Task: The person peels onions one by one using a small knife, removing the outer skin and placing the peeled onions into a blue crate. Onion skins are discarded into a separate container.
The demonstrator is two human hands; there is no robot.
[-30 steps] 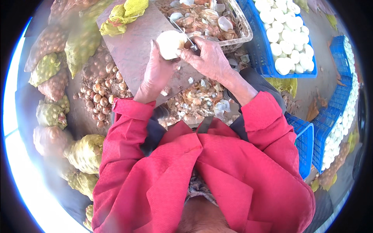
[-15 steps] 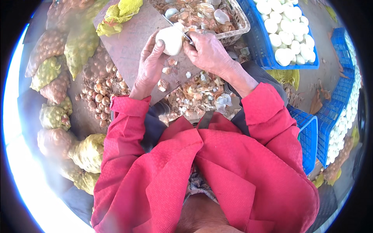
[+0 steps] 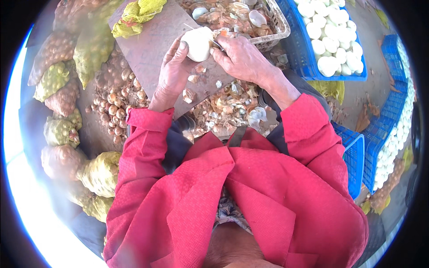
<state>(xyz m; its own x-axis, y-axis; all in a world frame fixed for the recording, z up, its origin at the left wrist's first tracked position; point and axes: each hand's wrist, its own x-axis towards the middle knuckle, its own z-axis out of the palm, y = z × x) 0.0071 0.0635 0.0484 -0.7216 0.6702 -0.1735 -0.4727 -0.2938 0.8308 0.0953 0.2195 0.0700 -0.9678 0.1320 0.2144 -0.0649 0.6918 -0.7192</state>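
My left hand (image 3: 172, 67) is wrapped round a white peeled onion (image 3: 199, 43), its thumb resting on the near left side. Close against the onion's right side, my right hand (image 3: 243, 60) is closed on a small knife (image 3: 217, 45). Only a short dark, shiny bit of the knife shows between the fingers; the rest is hidden. Both hands are above a flat board (image 3: 154, 49), near a plastic crate (image 3: 279, 33) of onion skins.
Loose unpeeled onions (image 3: 117, 109) and filled net bags (image 3: 100, 174) lie to the left. A blue crate (image 3: 313, 73) of peeled onions stands at the far right, with more blue crates (image 3: 371, 134) beyond. Skins (image 3: 228, 105) litter the ground before me. A yellow net bag (image 3: 136, 18) lies on the board.
The onion has turned a little in my left hand, and the knife blade that showed along its upper right edge is now mostly out of sight. Both hands stay in nearly the same place.
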